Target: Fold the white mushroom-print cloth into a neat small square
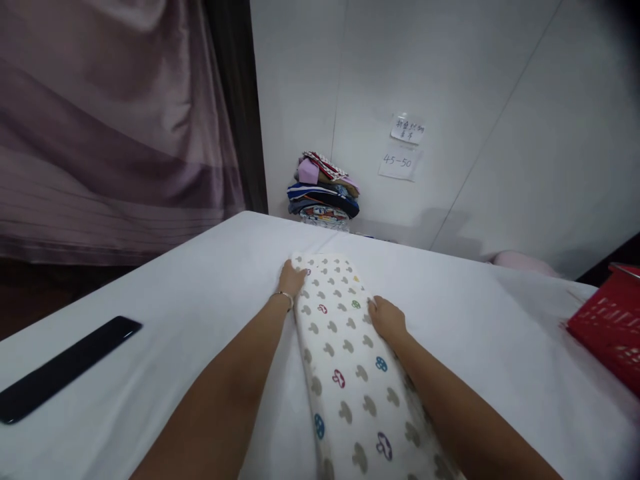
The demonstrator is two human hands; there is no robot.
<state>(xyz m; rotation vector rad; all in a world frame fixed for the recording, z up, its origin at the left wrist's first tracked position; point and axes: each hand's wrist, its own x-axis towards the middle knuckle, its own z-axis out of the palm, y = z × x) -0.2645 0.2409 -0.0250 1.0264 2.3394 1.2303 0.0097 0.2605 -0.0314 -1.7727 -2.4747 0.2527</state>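
Note:
A long folded white cloth printed with grey and coloured mushrooms lies lengthwise on the white table, running away from me. My left hand rests on its far left edge, fingers curled over the fabric. A thin bracelet circles that wrist. My right hand presses on the cloth's right edge partway along, fingers bent down onto it.
A stack of folded colourful clothes sits at the table's far edge against the white wall. A black phone lies at the near left. A red basket stands at the right edge. Two paper notes hang on the wall. A curtain hangs left.

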